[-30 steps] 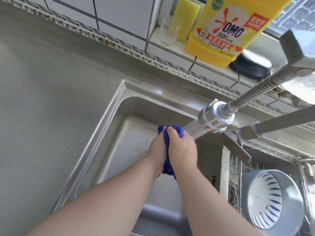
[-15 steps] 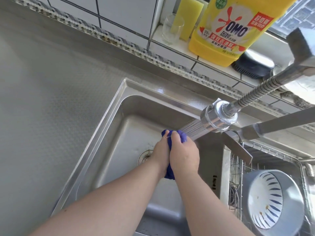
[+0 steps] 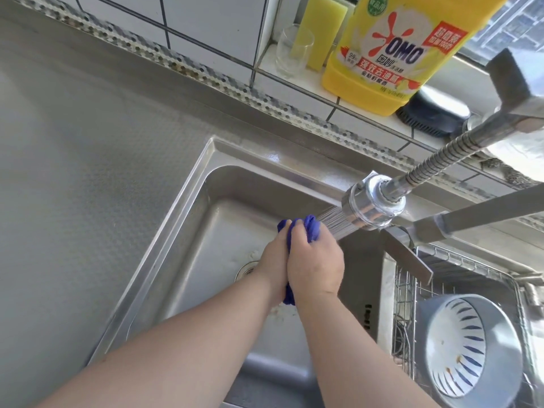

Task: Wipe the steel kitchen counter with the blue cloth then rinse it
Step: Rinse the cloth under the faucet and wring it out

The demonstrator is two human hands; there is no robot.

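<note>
Left hand [image 3: 272, 267]: centre frame, we see fingers curled round the blue cloth [image 3: 312, 231].
Right hand [image 3: 316, 265]: pressed alongside, fingers clamped on it under the faucet spray [image 3: 334, 220].

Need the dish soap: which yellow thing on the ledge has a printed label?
The big yellow bottle, labelled OMO; the plain yellow sponge beside it has none.
</note>
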